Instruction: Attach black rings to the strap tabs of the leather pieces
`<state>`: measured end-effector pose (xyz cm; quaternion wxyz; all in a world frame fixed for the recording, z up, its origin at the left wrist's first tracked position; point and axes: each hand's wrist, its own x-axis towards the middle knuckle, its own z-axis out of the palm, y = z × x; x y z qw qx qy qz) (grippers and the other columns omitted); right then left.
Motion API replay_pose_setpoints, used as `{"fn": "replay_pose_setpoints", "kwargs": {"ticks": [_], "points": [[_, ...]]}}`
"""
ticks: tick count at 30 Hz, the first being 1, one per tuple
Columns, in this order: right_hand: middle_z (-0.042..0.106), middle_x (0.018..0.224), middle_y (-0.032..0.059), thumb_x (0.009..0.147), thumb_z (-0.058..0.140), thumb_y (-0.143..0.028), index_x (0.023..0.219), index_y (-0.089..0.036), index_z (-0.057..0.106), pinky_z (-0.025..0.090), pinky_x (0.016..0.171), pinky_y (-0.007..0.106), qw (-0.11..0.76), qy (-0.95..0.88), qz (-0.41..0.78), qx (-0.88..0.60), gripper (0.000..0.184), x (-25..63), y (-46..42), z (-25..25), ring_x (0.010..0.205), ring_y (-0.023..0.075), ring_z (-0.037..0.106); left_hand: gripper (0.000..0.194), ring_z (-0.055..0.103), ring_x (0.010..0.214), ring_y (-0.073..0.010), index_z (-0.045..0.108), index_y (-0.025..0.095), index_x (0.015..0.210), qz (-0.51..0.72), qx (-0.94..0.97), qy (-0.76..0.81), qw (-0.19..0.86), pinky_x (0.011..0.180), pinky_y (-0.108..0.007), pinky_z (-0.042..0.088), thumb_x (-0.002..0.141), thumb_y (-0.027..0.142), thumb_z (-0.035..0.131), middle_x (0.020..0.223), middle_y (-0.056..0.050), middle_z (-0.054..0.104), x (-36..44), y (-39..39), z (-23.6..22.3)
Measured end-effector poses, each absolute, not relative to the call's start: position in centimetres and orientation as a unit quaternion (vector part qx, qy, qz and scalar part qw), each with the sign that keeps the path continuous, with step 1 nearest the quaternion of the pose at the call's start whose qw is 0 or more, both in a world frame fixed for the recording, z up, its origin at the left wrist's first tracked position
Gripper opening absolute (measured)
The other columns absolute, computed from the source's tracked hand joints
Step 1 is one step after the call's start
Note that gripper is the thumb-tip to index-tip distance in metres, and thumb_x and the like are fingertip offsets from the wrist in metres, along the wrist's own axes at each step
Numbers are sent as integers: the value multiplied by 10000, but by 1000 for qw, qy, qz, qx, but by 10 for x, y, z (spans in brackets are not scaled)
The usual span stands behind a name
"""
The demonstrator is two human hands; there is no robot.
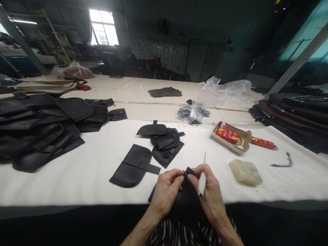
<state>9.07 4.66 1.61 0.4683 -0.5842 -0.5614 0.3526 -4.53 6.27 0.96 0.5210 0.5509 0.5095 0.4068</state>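
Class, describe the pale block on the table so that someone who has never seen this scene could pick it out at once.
On the white-covered table, go right from the person's right hand, to just nearer than the open cardboard box. The pale block lies there. It alone is chunky, cloudy and yellowish, unlike the slim, bent grey piece beside it.

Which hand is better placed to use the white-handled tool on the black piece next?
Probably the right hand: it holds the white-handled tool, right beside the black piece, though the thin shaft points away. The left hand has no tool visible, its fingertips at the piece.
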Motion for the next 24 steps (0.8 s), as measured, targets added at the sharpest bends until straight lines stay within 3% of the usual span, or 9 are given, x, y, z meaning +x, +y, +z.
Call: {"fn": "replay_pose_setpoints", "kwargs": {"ticks": [3, 5, 8, 11, 12, 15, 19, 22, 24], "points": [[496, 685, -35, 818, 560, -340, 800, -221, 470, 395, 531, 231, 479, -569, 330, -581, 150, 95, 50, 21, 577, 128, 457, 121, 528, 615, -109, 607, 174, 767, 453, 543, 528, 470, 555, -210, 408, 802, 272, 544, 814, -11, 593, -50, 54, 17], [511, 699, -30, 816, 566, -327, 807, -226, 472, 394, 515, 226, 482, -579, 316, -577, 138, 100, 51, 27, 575, 128, 463, 229, 483, 509, -89, 568, 166, 678, 442, 516, 544, 493, 462, -195, 367, 806, 356, 555, 680, 5, 558, -54, 48, 22], [572, 789, 3, 823, 565, -299, 807, -233, 467, 415, 526, 223, 479, -616, 277, -560, 120, 103, 48, 36, 666, 150, 531, 411, 436, 359, -79, 561, 147, 643, 354, 388, 493, 693, 339, -183, 295, 805, 521, 506, 524, 0, 546, -58, 44, 24], [591, 822, 23, 868, 489, -227, 845, -230, 494, 450, 553, 224, 459, -702, 208, -503, 23, 98, 37, 37, 709, 158, 561, 502, 584, 458, -128, 626, 95, 727, 277, 199, 398, 852, 393, -206, 423, 840, 544, 434, 674, -102, 663, -60, 48, 22], [588, 787, 25, 884, 442, -198, 841, -223, 508, 454, 548, 230, 450, -743, 164, -467, 82, 94, 32, 36, 671, 153, 554, 500, 614, 499, -145, 636, 86, 733, 272, 152, 386, 869, 438, -224, 465, 852, 525, 429, 692, -113, 674, -61, 50, 21], [575, 655, 42, 887, 316, -109, 703, -195, 513, 439, 502, 265, 450, -820, 12, -353, 283, 79, 17, 29, 553, 152, 505, 382, 615, 509, -147, 643, 86, 683, 310, 104, 377, 867, 507, -241, 495, 852, 403, 511, 614, -87, 663, -60, 52, 20], [618, 616, 97, 768, 394, 17, 564, -166, 509, 492, 537, 295, 418, -843, -145, -306, 298, 67, 4, 24, 587, 178, 570, 180, 586, 501, -120, 668, 59, 631, 338, 157, 409, 833, 520, -201, 464, 742, 198, 644, 563, -82, 652, -55, 47, 19], [642, 629, 100, 720, 449, 45, 588, -159, 547, 527, 584, 310, 372, -871, -164, -275, 262, 73, 3, 26, 603, 184, 600, 144, 590, 516, -120, 649, 74, 560, 353, 170, 427, 815, 540, -192, 458, 686, 141, 664, 540, -76, 649, -51, 44, 19], [651, 671, 115, 770, 419, 21, 649, -150, 560, 526, 568, 309, 379, -875, -128, -272, 252, 81, 5, 25, 599, 180, 592, 161, 583, 510, -117, 640, 87, 559, 358, 173, 429, 811, 535, -195, 454, 697, 168, 657, 551, -76, 654, -48, 42, 19]]}}
